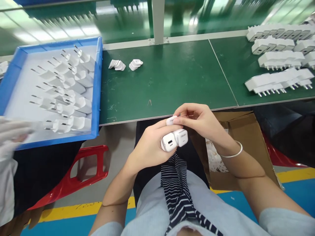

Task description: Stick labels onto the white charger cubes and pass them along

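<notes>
My left hand (150, 142) is closed around two white plug chargers. One charger (169, 142) turns its end with port slots up towards me. The other charger (182, 137), right beside it, has dark lettering on its end. At my left fingertips is a small white piece (171, 120) with dark print. My right hand (198, 119) is closed in a pinch, its thumb touching that piece. How far the piece extends behind the fingers is hidden. Both hands are above my lap, just in front of the green table's (159, 82) edge.
At left, a blue tray (97, 85) holds several white chargers, prongs up. Two small stacks of white pieces (117, 65) lie on the table. Rows of chargers (280, 80) stand at right. A co-worker's gloved hand (12, 131) reaches near the tray. Below are a cardboard box (246, 141) and red stool (98, 164).
</notes>
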Available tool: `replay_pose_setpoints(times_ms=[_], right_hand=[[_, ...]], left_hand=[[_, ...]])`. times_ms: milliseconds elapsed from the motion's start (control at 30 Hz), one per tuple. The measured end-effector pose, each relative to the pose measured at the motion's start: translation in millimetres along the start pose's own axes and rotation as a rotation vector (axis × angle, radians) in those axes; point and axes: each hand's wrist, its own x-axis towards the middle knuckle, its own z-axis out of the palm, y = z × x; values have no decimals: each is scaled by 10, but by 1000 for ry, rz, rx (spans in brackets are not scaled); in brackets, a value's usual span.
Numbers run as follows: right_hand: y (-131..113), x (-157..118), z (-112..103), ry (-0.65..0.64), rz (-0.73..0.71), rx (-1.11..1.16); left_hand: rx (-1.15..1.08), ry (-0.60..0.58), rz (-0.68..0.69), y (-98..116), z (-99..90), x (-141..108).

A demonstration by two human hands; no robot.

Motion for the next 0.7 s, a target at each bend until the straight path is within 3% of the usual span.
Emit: replay_pose_setpoints(times_ms=[167, 333, 533, 700], right_hand=[[79, 26, 10, 227, -168, -89], [-46, -56, -76, 339, -192, -56], [-276, -395, 92, 51, -56, 4], [-238, -432, 258, -14, 6, 73]], left_hand=[[-18, 42, -71, 16, 50, -24], [1, 113, -59, -65, 69, -35], [33, 157, -39, -127, 81, -29], [55, 180, -46, -109, 102, -27]])
